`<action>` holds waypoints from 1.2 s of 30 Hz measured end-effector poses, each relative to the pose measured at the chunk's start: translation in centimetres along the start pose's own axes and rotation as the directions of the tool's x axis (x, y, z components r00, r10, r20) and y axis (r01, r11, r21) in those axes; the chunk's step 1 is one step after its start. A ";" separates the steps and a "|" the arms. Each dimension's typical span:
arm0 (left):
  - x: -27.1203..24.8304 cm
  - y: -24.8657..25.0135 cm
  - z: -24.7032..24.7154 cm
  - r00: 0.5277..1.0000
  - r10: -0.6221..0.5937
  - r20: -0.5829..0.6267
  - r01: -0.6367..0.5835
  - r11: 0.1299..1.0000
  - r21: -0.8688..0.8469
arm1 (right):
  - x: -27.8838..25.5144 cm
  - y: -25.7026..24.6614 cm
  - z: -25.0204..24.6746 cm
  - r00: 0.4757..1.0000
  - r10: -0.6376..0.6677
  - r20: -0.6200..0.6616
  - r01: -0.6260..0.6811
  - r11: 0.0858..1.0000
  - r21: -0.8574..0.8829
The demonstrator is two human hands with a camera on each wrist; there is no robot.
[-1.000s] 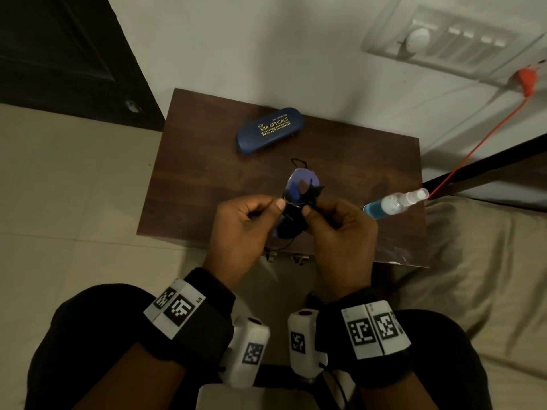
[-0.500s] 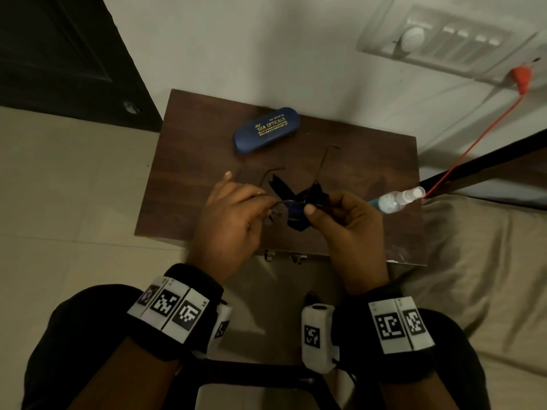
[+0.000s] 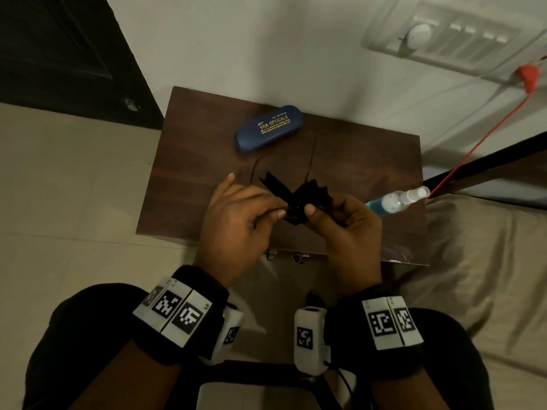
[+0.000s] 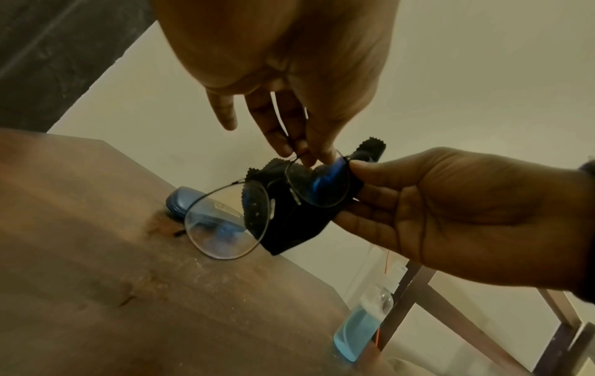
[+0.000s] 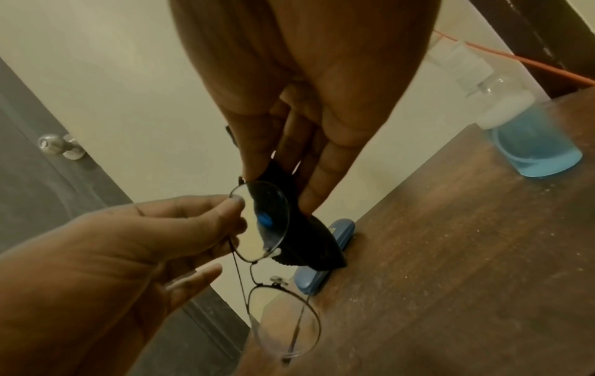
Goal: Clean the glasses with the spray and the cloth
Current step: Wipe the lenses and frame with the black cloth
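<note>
Nearest the camera, two black wrist bands [image 3: 183,316] with printed square markers are seen at the bottom of the head view, above dark-clothed knees. Just beyond them, the left hand [image 3: 236,223] and the right hand [image 3: 346,229] are held together over the near edge of a dark wooden table [image 3: 189,179].

The thin wire-framed glasses [image 4: 254,211] are held in the air between the hands, above the table and not touching it. The rim of one lens is pinched by the left thumb and fingertips [image 5: 225,216]; the little finger is stretched out apart from the rest. A black cloth [image 4: 289,218] is pinched around that same lens by the right thumb [image 4: 364,165] and the fingers behind it, which are pressed together. The other lens hangs free, uncovered.

On the table at 3 o'clock from the hands, a clear spray bottle [image 3: 396,199] with blue liquid is stood near the right edge. At 12 o'clock, well apart from the hands, a blue glasses case [image 3: 269,127] with gold lettering is laid close to the wall.

Further off, a switch panel [image 3: 447,39] is mounted on the wall at 1 o'clock, with a red cable [image 3: 485,137] plugged in beside it, and a dark door [image 3: 65,54] is seen at 10 o'clock.
</note>
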State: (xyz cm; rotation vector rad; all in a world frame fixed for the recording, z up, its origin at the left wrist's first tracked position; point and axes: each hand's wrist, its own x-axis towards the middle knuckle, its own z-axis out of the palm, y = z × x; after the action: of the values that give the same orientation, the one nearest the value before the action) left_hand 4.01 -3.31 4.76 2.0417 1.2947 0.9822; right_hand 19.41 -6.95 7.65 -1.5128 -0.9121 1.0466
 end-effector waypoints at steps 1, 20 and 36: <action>0.0 -0.1 -0.1 1.000 0.015 -0.006 -0.015 0.999 0.032 | 0.1 0.0 -0.1 0.999 0.016 -0.033 -0.015 0.999 0.034; -0.2 -0.1 0.0 0.965 0.255 0.064 -0.263 0.924 0.278 | 0.7 -0.3 0.4 0.980 0.197 0.006 -0.197 0.980 0.022; -0.4 -0.4 -0.2 0.988 0.127 0.085 -0.132 0.990 0.054 | 0.4 -1.3 0.3 0.990 0.136 -0.041 -0.133 0.988 0.080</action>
State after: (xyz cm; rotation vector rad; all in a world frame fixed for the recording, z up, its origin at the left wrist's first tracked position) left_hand 3.57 -3.50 4.46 2.2113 1.1736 0.9164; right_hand 19.19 -6.29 8.81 -1.5450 -0.7372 1.1258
